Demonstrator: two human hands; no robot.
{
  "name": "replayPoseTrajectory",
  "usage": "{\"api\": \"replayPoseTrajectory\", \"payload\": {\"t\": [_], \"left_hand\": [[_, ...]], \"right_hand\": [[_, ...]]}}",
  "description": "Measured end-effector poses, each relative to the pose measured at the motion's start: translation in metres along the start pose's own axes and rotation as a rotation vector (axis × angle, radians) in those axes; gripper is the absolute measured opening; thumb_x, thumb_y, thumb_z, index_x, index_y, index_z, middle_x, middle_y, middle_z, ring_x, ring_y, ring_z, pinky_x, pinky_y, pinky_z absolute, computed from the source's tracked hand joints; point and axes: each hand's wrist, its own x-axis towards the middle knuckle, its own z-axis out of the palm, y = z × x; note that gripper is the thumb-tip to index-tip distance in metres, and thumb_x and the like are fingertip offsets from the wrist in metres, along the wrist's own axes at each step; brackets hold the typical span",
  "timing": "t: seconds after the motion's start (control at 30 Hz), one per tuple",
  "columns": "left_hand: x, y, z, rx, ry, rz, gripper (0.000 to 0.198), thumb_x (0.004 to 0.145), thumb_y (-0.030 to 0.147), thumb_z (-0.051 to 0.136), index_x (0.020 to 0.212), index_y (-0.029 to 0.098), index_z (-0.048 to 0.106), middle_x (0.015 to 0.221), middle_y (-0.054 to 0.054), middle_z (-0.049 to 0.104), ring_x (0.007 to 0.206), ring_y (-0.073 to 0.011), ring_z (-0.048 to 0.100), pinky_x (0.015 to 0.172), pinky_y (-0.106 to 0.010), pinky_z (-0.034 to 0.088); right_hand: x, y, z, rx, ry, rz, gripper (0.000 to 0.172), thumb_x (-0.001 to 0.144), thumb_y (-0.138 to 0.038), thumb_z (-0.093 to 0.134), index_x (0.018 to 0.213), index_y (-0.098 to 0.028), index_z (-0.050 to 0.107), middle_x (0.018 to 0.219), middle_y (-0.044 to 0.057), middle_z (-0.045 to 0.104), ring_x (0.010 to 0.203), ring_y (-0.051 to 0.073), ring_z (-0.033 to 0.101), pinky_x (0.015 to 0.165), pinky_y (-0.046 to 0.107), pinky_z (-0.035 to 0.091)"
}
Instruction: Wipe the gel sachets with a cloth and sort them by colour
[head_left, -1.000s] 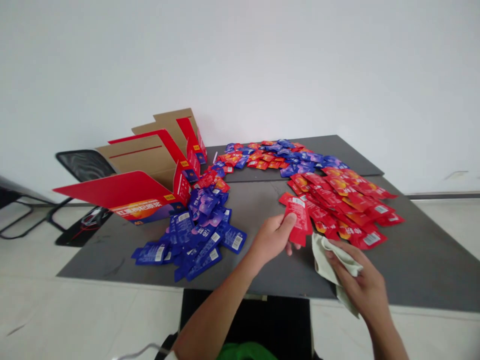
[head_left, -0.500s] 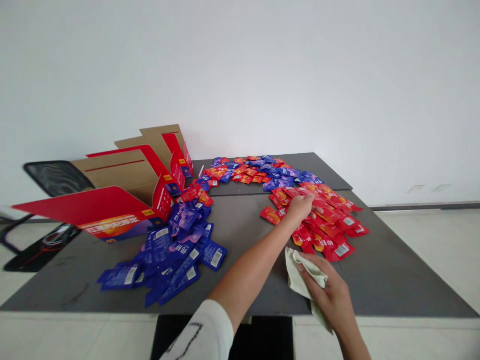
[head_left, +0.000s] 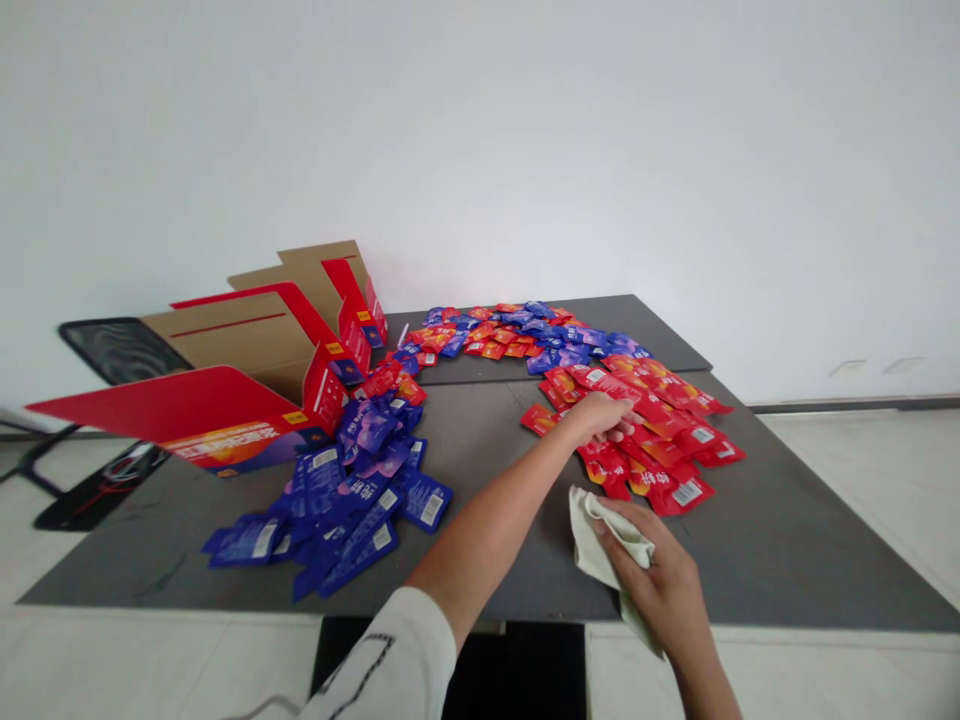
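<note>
Left hand (head_left: 602, 418) lying on red sachets (head_left: 660, 445), fingers loosely spread, no clear pinch. Right hand (head_left: 654, 580) curled around crumpled cream cloth (head_left: 596, 535), just below sachets, on dark gray table (head_left: 787, 540). Blue sachets (head_left: 352, 480) heaped to left, beside open cardboard carton (head_left: 255, 380) with red flaps, lying tipped on its side at table edge.

The box (head_left: 240, 395) stands at the left end of the tabletop (head_left: 480, 570), with a chair (head_left: 120, 350) behind it. An arc of sachets (head_left: 360, 480) runs from just before the box, along the far edge, to its right. A cloth (head_left: 600, 535) lies right of the box, near the front edge.
</note>
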Motion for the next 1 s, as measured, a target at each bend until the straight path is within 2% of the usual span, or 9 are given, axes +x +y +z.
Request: {"api": "replayPoseTrajectory", "payload": {"t": [0.1,0.2,0.27,0.33,0.4,0.47,0.63,0.77,1.0], "left_hand": [[-0.006,-0.003,-0.003,0.091,-0.042,0.032,0.043,0.112,0.036,0.049,0.099,0.011,0.081,0.058,0.001,0.059,0.041,-0.0061,0.046,0.045,-0.018,0.028],[-0.012,-0.01,-0.008,0.204,-0.026,0.093,0.047,0.111,0.047,0.053,0.094,0.013,0.081,0.061,0.0,0.063,0.045,-0.0084,0.053,0.048,-0.019,0.037],[-0.017,-0.014,-0.016,0.291,0.042,0.163,0.05,0.111,0.05,0.049,0.093,0.015,0.08,0.065,-0.002,0.067,0.052,-0.0119,0.062,0.056,-0.022,0.046],[-0.019,-0.015,-0.028,0.388,0.179,0.241,0.052,0.114,0.046,0.04,0.096,0.017,0.078,0.076,-0.005,0.074,0.069,-0.0168,0.072,0.069,-0.025,0.054],[-0.018,-0.013,-0.047,0.491,0.35,0.298,0.051,0.115,0.04,0.032,0.103,0.018,0.077,0.097,-0.009,0.079,0.096,-0.022,0.076,0.086,-0.028,0.055],[-0.012,-0.011,-0.071,0.597,0.496,0.312,0.047,0.115,0.035,0.03,0.113,0.018,0.074,0.117,-0.013,0.078,0.118,-0.0266,0.072,0.1,-0.033,0.053],[0.012,-0.016,-0.14,0.853,0.682,0.23,0.031,0.11,0.027,0.052,0.131,0.01,0.067,0.142,-0.023,0.066,0.135,-0.0319,0.062,0.113,-0.044,0.049],[0.03,-0.029,-0.184,1.006,0.785,0.178,0.043,0.104,0.038,0.071,0.141,0.017,0.064,0.149,-0.014,0.061,0.133,-0.0315,0.063,0.111,-0.056,0.055],[0.066,-0.033,-0.23,1.088,0.88,0.053,0.042,0.105,0.04,0.071,0.14,0.017,0.065,0.141,-0.013,0.065,0.121,-0.0283,0.069,0.101,-0.051,0.061]], "right_hand": [[0.0,0.001,0.0,0.001,-0.006,-0.002,0.036,0.098,-0.051,0.07,0.122,-0.027,0.08,0.123,0.009,0.081,0.11,0.028,0.078,0.102,0.041,0.063],[-0.001,0.001,0.001,0.0,0.003,0.005,0.038,0.098,-0.054,0.07,0.122,-0.027,0.08,0.125,0.009,0.08,0.11,0.028,0.078,0.103,0.043,0.063],[-0.001,0.002,0.001,-0.008,0.008,0.006,0.038,0.098,-0.055,0.07,0.122,-0.027,0.08,0.124,0.009,0.08,0.11,0.029,0.078,0.102,0.043,0.063],[-0.001,0.002,0.001,-0.02,0.007,-0.008,0.037,0.098,-0.054,0.07,0.121,-0.028,0.08,0.122,0.009,0.081,0.107,0.029,0.079,0.099,0.041,0.064],[-0.001,0.003,0.0,-0.034,0.012,-0.026,0.035,0.098,-0.054,0.07,0.121,-0.029,0.08,0.121,0.008,0.081,0.106,0.028,0.08,0.097,0.04,0.065],[0.0,0.003,0.0,-0.048,0.019,-0.04,0.035,0.097,-0.054,0.07,0.121,-0.03,0.081,0.121,0.007,0.081,0.106,0.028,0.08,0.096,0.04,0.065],[0.0,0.002,0.0,-0.06,0.031,-0.073,0.035,0.097,-0.054,0.07,0.12,-0.03,0.081,0.119,0.006,0.082,0.103,0.027,0.081,0.091,0.037,0.067],[0.0,0.006,0.0,-0.06,0.044,-0.127,0.033,0.097,-0.053,0.07,0.121,-0.033,0.08,0.12,0.005,0.082,0.102,0.028,0.082,0.088,0.037,0.068],[-0.002,0.02,0.0,-0.068,0.005,-0.166,0.035,0.097,-0.049,0.072,0.128,-0.032,0.078,0.125,0.006,0.081,0.104,0.028,0.082,0.089,0.033,0.068]]}}
